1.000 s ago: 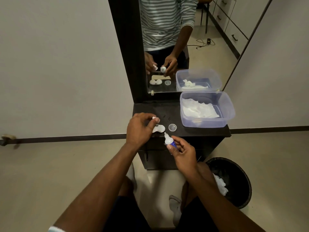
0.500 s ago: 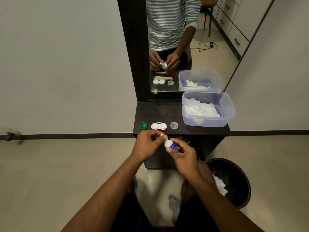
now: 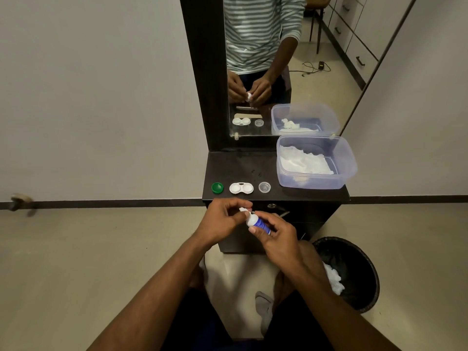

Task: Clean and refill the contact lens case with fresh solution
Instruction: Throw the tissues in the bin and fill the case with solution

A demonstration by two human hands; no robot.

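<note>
A white two-well contact lens case point(image 3: 241, 188) lies uncapped near the front edge of the dark stand point(image 3: 243, 165). A green cap point(image 3: 217, 187) sits to its left and a clear cap point(image 3: 264, 187) to its right. In front of the stand, my right hand point(image 3: 276, 233) grips a small blue-and-white solution bottle point(image 3: 257, 221), tilted with its tip pointing left. My left hand point(image 3: 222, 220) pinches the bottle's small white cap point(image 3: 244, 210) at that tip. Whether the cap is seated on the tip is hidden by my fingers.
A clear plastic tub point(image 3: 347, 171) with white tissues fills the stand's right side. A mirror point(image 3: 255, 72) rises behind. A black bin point(image 3: 354, 264) holding crumpled tissue stands on the floor at lower right. Cream wall lies on both sides.
My left hand came off the stand with the white cap and met the bottle's tip. Both hands drew back to just in front of the stand. The green cap is now uncovered.
</note>
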